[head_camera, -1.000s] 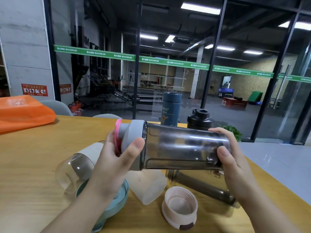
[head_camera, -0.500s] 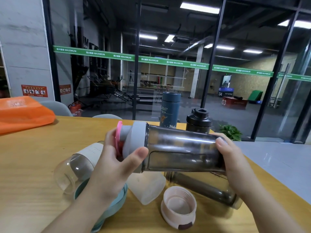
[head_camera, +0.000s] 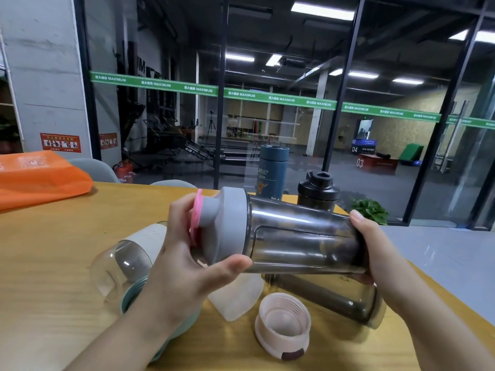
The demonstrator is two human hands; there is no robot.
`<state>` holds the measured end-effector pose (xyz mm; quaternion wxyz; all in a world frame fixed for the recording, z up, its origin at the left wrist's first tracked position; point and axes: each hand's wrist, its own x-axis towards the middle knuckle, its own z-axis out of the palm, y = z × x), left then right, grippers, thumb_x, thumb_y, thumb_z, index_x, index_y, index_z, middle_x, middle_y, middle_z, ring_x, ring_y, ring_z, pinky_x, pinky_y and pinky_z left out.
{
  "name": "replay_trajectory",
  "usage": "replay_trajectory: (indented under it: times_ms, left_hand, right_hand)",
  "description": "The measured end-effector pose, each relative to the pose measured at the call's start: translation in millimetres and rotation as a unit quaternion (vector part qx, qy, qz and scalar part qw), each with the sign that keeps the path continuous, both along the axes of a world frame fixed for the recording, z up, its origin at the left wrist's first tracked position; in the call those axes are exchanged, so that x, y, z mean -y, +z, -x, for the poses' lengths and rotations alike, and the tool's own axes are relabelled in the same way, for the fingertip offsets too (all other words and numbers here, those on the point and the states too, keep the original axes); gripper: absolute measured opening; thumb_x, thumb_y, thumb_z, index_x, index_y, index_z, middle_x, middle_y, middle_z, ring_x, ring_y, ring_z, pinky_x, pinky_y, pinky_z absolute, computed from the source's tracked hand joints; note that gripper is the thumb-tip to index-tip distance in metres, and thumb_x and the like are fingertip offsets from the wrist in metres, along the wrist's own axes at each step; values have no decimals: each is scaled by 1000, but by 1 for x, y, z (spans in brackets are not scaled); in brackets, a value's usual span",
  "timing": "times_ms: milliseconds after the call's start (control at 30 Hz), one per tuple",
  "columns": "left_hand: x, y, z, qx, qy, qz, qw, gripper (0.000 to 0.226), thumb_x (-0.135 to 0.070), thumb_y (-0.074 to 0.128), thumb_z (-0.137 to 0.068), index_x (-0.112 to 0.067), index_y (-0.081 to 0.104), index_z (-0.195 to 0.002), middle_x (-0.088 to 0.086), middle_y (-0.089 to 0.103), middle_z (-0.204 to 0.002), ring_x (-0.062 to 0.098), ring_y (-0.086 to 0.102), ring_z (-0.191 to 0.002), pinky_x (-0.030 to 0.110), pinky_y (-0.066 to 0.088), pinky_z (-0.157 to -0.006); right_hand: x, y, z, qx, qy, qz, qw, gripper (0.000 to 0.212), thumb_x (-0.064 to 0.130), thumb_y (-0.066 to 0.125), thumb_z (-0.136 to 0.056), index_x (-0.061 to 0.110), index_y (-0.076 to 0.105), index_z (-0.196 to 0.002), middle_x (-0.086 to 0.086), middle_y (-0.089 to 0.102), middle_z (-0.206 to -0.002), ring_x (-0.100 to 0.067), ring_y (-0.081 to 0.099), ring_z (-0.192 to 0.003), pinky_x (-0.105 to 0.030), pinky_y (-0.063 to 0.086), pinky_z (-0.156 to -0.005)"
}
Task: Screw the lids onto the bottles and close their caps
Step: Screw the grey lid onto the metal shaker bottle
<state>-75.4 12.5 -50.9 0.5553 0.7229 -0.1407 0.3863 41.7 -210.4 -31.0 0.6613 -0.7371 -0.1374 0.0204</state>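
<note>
The smoky bottle (head_camera: 302, 236) is held sideways above the table (head_camera: 53, 250), between both hands. The left hand (head_camera: 184, 269) is wrapped around the grey lid (head_camera: 227, 228), thumb under its rim and fingers behind the pink cap (head_camera: 197, 218). The right hand (head_camera: 375, 250) grips the bottle's base end. The lid sits flush on the bottle's neck, so it looks seated or nearly so; whether it is fully tight cannot be told. The pink cap lies against the spout and seems closed, though the fingers hide part of it.

At the far edge stand a blue flask (head_camera: 273, 172) with its top on and a black shaker (head_camera: 317, 192) with its lid on, which seem finished; whether the shaker's cap is shut is hard to tell.

Much seems left. Below the hands, a pink lid (head_camera: 282, 330) lies upside down with its threads showing, loose on the table. Just beside it lie a frosted bottle (head_camera: 235, 298) and a dark bottle (head_camera: 329, 298) on their sides, open as far as I can see. To the left, a clear bottle (head_camera: 120, 266) with a cream band lies on its side, and a teal lid (head_camera: 134, 295) shows partly under the left wrist. I judge roughly half the job remains: this bottle needs a last check, then the loose lids must be matched.
</note>
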Motion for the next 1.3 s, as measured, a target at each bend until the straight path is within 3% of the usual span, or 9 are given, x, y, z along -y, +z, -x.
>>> replay_trajectory:
  times_ms: [267,633,767,833,900,967,1067,1200,1300]
  left_hand:
    - [-4,-2,0,14,17,-32,999,76,-78,74,-42,-64,36,-107,-17,54,-95,29,55,-90,47,52,-74]
    - [-4,-3,-4,8,27,-48,998,72,-78,71,-47,-66,30,-106,-32,53,-99,3,59,-88,17,51,-71]
    - [0,-2,-4,35,7,16,999,66,-74,74,-48,-64,36,-102,-32,55,-91,2,60,-85,19,54,-72]
    - [2,-1,-4,39,6,34,999,66,-72,76,-47,-62,37,-101,-31,55,-88,4,61,-84,22,55,-71]
    - [4,-2,-5,39,14,40,998,66,-63,79,-48,-60,38,-99,-31,55,-87,3,61,-83,20,54,-71]
    - [5,-4,-7,37,16,45,998,61,-50,78,-53,-58,39,-99,-23,57,-90,5,62,-83,20,52,-70]
    - [7,-4,-8,36,0,47,998,61,-47,79,-52,-57,41,-99,-19,57,-92,3,62,-83,16,52,-68]
    - [5,-2,-8,30,-17,55,998,75,-69,81,-41,-58,44,-105,-11,56,-109,1,62,-92,16,52,-70]
    - [-4,-3,-10,-5,-6,16,1000,97,-74,79,-34,-64,36,-121,-28,48,-125,-1,55,-114,22,50,-89]
  right_hand:
    - [4,5,8,-13,-2,39,999,48,58,37,-88,17,58,-72,5,62,-47,-18,56,-62,-29,40,-60]
    - [-2,5,8,44,12,89,995,69,71,24,-82,12,56,-70,-5,52,-54,-14,46,-46,-28,35,-52]
    - [-3,1,-3,146,-2,15,989,64,79,41,-75,33,55,-117,25,65,-92,1,62,-92,-21,43,-69]
    - [0,-3,-1,288,8,63,956,75,73,54,-68,54,26,-134,45,41,-122,22,39,-115,-11,38,-89]
    - [-4,-5,2,413,-7,161,896,92,76,59,-61,60,10,-137,38,18,-144,12,19,-135,-7,20,-107]
    - [-8,-13,-6,499,-37,234,834,95,71,62,-63,56,9,-141,27,12,-152,-5,7,-144,-28,11,-117]
    - [-16,-19,-9,548,-84,282,783,90,56,69,-66,44,21,-142,16,25,-150,-15,11,-144,-53,10,-114]
    - [-17,-21,-7,576,-99,284,760,86,47,76,-66,32,34,-139,12,41,-142,-12,31,-135,-53,11,-113]
    - [-18,-20,-5,587,-127,275,751,84,42,80,-65,26,39,-136,3,48,-139,-16,37,-132,-53,17,-113]
